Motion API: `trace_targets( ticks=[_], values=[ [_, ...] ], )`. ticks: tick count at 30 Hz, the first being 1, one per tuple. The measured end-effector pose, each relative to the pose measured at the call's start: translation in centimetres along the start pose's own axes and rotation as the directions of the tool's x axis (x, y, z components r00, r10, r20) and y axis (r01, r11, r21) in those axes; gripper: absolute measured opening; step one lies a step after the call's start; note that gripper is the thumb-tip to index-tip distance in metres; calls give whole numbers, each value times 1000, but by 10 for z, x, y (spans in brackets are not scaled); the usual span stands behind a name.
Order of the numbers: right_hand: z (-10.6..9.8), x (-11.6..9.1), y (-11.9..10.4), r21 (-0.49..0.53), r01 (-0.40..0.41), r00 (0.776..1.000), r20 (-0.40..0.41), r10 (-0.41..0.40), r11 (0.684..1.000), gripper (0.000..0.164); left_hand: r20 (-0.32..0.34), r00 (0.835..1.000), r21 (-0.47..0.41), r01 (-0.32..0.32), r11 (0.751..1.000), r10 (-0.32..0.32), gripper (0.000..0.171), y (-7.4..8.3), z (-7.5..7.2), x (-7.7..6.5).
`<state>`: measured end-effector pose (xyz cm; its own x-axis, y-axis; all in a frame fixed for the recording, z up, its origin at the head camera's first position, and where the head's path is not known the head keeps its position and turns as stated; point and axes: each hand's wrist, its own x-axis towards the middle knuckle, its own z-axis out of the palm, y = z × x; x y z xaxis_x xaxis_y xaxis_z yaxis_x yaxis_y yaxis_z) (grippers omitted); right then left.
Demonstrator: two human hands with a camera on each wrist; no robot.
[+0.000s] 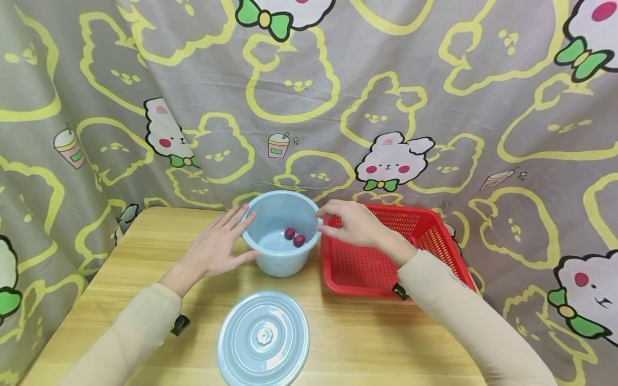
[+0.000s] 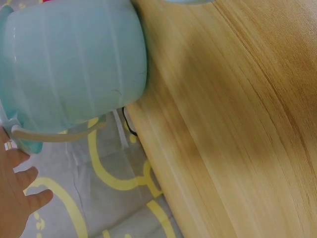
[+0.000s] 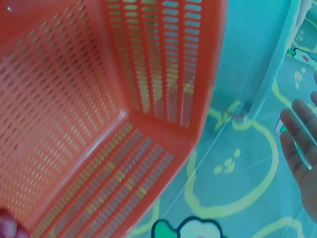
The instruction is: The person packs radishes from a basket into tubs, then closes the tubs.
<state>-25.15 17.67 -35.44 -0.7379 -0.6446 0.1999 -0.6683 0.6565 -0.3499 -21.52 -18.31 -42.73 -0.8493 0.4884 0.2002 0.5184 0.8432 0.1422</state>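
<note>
A light blue bucket [image 1: 282, 264] stands upright near the table's back edge. Two small, round, dark red things [image 1: 294, 237], like plums, lie on its bottom. My left hand [image 1: 217, 245] is at the bucket's left rim, fingers spread and fairly straight. At the right rim is my right hand [image 1: 356, 224], its fingers bent slightly and nothing visible held. The left wrist view shows a beige handle [image 2: 54, 135] hanging along the bucket's side. Right of the bucket sits a red perforated basket [image 1: 333, 268]; another dark red round thing [image 3: 9, 225] lies in it.
A light blue round lid [image 1: 264, 358] with a central knob lies flat on the wooden table [image 1: 376, 338], in front of the bucket. Behind the table hangs a grey curtain [image 1: 318, 171] with cartoon prints. My right forearm crosses over the basket.
</note>
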Motion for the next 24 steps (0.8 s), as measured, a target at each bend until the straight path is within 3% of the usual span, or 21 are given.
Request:
trace_targets(
  ticks=[12, 24],
  values=[
    [-31, -31, 34, -89, -47, 997, -58, 42, 995, 32, -2, 1000, 5, -3, 1000, 3, 98, -1, 1, 1],
    [-35, -61, 79, -164, -164, 986, -53, 157, 973, 33, -5, 1000, 10, -2, 1000, 2, 98, -1, 2, 0]
  ],
)
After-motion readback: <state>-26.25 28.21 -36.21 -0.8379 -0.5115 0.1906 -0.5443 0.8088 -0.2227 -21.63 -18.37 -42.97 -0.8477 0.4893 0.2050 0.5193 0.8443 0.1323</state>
